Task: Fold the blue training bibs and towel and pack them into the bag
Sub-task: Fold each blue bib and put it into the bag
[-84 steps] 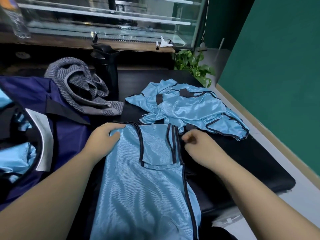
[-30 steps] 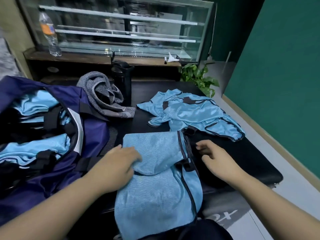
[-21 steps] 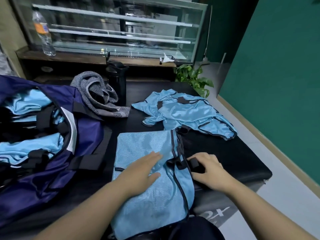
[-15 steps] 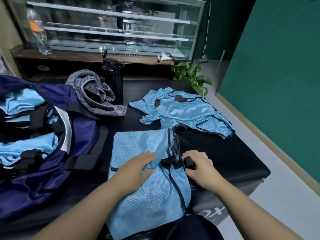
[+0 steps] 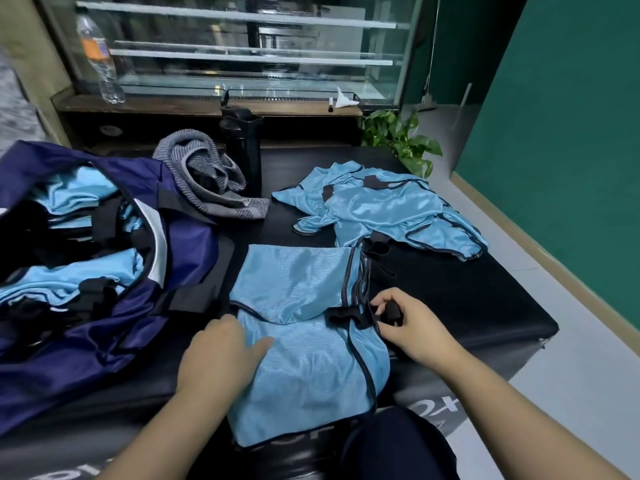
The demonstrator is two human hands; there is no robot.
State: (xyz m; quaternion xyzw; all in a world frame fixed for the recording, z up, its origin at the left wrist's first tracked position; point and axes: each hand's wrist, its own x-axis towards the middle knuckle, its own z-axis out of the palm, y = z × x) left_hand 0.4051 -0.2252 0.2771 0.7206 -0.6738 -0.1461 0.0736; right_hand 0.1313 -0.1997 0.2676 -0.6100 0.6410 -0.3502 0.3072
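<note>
Item 1, bib in hand [image 5: 304, 327]: we have one blue bib lying flat on the black tabletop [image 5: 467, 299] directly before us, its far half folded back toward us. Its long axis runs from our body toward the far edge.

Item 2, left hand [image 5: 221, 355]: rests on the bib's near-left part, fingers fairly straight, pressing the cloth and gripping nothing.

Item 3, right hand [image 5: 412, 327]: at the bib's right edge, fingers curled, pinching a black strap tab [image 5: 391, 311]. This grip is tight on the tab only.

Item 4, bag [image 5: 104, 282]: navy, open, to the left of the bib and touching its left edge or nearly so; folded blue bibs already lie inside. We judge the left hand nearer for the coming transfer, which would run leftward across the bib's short axis.

Item 5, loose bibs [image 5: 384, 209]: an unfolded heap beyond and to the right, near the folded edge; not in the way.

Item 6, towel [image 5: 207, 181]: grey, crumpled, beyond the bag's far corner, beside a black bottle [image 5: 244, 150].

Item 7, surroundings: glass display case [image 5: 242, 46], water bottle [image 5: 98, 60], plant [image 5: 401, 140].

We judge the fold unfinished; the strap tab needs tucking first.
</note>
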